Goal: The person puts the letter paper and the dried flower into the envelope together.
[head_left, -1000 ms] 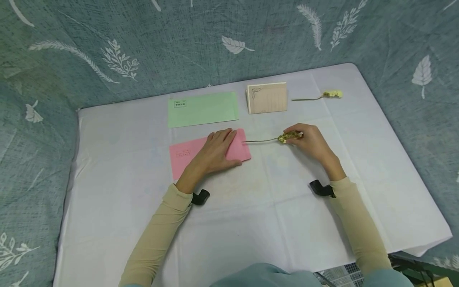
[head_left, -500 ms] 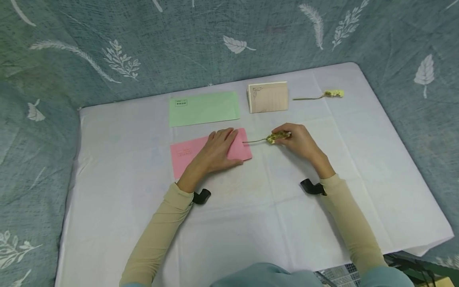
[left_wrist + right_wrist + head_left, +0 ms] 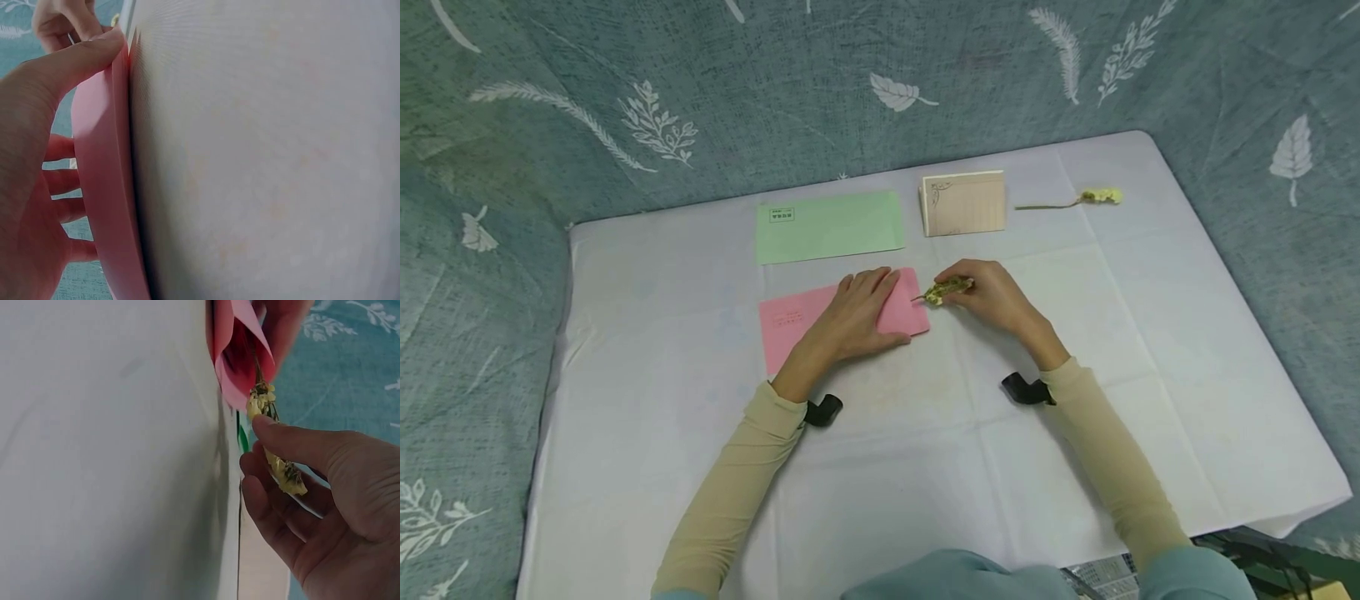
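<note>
Head view high, facing forward-down; wrist views close, sharing pink envelope.

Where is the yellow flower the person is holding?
In the head view, the yellow flower is in the right hand, at the right end of the pink envelope; the right wrist view shows its stem entering the opening.
</note>
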Demonstrator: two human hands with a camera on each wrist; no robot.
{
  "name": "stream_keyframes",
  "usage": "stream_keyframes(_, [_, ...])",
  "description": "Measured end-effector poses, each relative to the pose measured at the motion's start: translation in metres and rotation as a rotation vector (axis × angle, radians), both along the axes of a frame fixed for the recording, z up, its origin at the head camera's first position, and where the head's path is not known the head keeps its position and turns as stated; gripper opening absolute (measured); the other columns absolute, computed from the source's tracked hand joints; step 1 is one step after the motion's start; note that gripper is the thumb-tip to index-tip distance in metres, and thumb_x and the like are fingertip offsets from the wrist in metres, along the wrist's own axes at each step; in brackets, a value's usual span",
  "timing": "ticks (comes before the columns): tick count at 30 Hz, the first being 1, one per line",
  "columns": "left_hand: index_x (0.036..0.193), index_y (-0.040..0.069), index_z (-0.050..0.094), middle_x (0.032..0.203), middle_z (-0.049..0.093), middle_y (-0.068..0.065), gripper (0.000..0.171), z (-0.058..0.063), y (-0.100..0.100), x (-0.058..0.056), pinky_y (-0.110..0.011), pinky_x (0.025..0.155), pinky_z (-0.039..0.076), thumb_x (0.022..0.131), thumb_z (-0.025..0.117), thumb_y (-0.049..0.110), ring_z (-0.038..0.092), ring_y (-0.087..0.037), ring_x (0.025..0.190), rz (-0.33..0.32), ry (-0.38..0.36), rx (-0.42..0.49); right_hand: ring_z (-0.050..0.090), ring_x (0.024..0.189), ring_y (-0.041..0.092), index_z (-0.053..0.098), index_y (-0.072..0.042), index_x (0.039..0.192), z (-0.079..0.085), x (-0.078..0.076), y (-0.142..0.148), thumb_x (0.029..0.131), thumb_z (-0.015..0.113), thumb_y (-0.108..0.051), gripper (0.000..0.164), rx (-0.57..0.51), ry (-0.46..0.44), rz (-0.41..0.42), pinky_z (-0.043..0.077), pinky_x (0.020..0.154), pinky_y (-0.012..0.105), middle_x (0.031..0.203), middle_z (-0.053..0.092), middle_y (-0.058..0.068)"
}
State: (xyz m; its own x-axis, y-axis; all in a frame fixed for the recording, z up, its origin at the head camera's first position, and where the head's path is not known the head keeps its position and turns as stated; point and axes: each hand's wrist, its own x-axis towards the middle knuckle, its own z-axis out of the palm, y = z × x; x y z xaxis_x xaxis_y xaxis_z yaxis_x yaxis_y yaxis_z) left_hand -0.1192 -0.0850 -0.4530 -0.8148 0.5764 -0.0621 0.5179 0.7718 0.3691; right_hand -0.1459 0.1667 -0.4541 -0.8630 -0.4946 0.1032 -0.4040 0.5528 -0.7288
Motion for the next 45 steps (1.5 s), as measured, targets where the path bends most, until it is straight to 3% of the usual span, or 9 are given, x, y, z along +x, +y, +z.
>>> stream_keyframes(12, [0.152,0.002,0.03,0.152,0.035,-0.018,0.097,-0.005,-0.001,0.002,-0.056,0.114,0.021,0.082,0.072,0.054,0.031,-0.031,0.141,0.001,0.015,0.009,0.064,0.104,0.027,0.071,0.003,0.11,-0.01,0.001,-0.031,0.085,0.075,-0.002,0.026,-0.015,-0.057,0.084,0.05,0.092,0.041,0.11,0.071,0.015])
stream_keyframes(25, [0.152,0.002,0.031,0.152,0.035,-0.019,0.097,-0.007,0.001,0.001,-0.056,0.113,0.023,0.082,0.072,0.055,0.033,-0.033,0.139,-0.001,0.035,-0.006,0.063,0.095,0.022,0.072,0.0,0.109,-0.008,0.0,-0.027,0.084,0.075,-0.001,0.025,-0.075,-0.089,0.02,0.053,0.079,0.036,0.111,0.07,0.014])
stream_keyframes(34, [0.153,0.003,0.029,0.152,0.035,-0.019,0.097,-0.007,0.001,0.001,-0.056,0.113,0.023,0.082,0.072,0.054,0.033,-0.032,0.14,0.002,0.022,-0.002,0.062,0.095,0.021,0.071,0.001,0.11,-0.013,-0.002,-0.037,0.084,0.076,-0.006,0.027,-0.099,-0.096,0.021,0.052,0.08,0.034,0.111,0.07,0.014])
stream_keyframes(41, [0.153,0.002,0.029,0.153,0.033,-0.019,0.097,-0.004,0.002,0.002,-0.055,0.114,0.022,0.083,0.071,0.054,0.032,-0.033,0.14,0.006,0.009,-0.01,0.067,0.105,0.03,0.051,0.002,0.135,-0.016,-0.001,-0.041,0.086,0.073,0.0,0.054,-0.162,-0.165,0.034,0.055,0.085,0.041,0.116,0.068,0.021])
stream_keyframes(45, [0.153,0.002,0.03,0.153,0.033,-0.02,0.096,-0.004,0.002,0.001,-0.055,0.114,0.022,0.083,0.071,0.053,0.032,-0.033,0.14,0.005,0.01,-0.008,0.066,0.107,0.03,0.049,0.001,0.138,-0.016,-0.003,-0.042,0.086,0.073,-0.001,0.057,-0.145,-0.175,0.042,0.054,0.088,0.04,0.117,0.067,0.021])
